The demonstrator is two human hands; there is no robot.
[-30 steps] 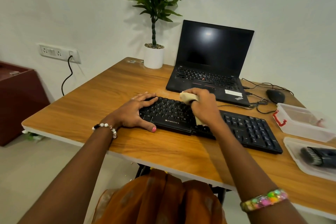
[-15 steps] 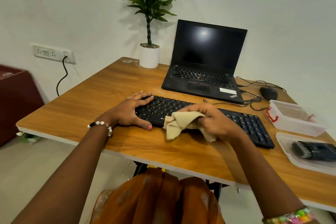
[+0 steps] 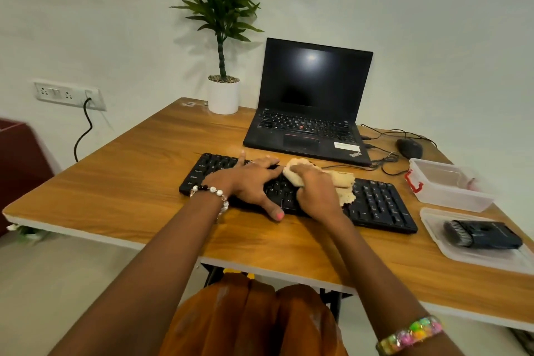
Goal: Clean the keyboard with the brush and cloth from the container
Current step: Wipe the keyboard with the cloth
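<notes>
While the left hand (image 3: 251, 179) lies flat with fingers spread on the left half of a black keyboard (image 3: 375, 205), pinning it to the wooden desk (image 3: 130, 182), the right hand (image 3: 315, 191) presses a crumpled beige cloth (image 3: 342, 185) onto the keys just beside it. The right grip is closed around the cloth, which bunches out past the fingertips and trails off to the right of the hand. The left grip holds nothing; its palm rests on the keys and its thumb reaches over the near edge of the keyboard.

The keyboard's long axis runs left to right across the desk, slanting slightly toward the person at its right end. Most of the uncovered keys stretch away to the right of the cloth hand, so the next wipe likely travels that way, along the long axis, with the right hand the nearer one.

Farther right of that hand, near the desk edge, a clear container (image 3: 450, 185) with a red clasp stands open, and its lid (image 3: 433, 220) lies nearer the person, carrying a black brush (image 3: 482, 234).

Beyond both hands sits an open laptop (image 3: 312, 101) with a dark screen; a corner mark looks like "ThinkPad". Key legends are too small to read.
</notes>
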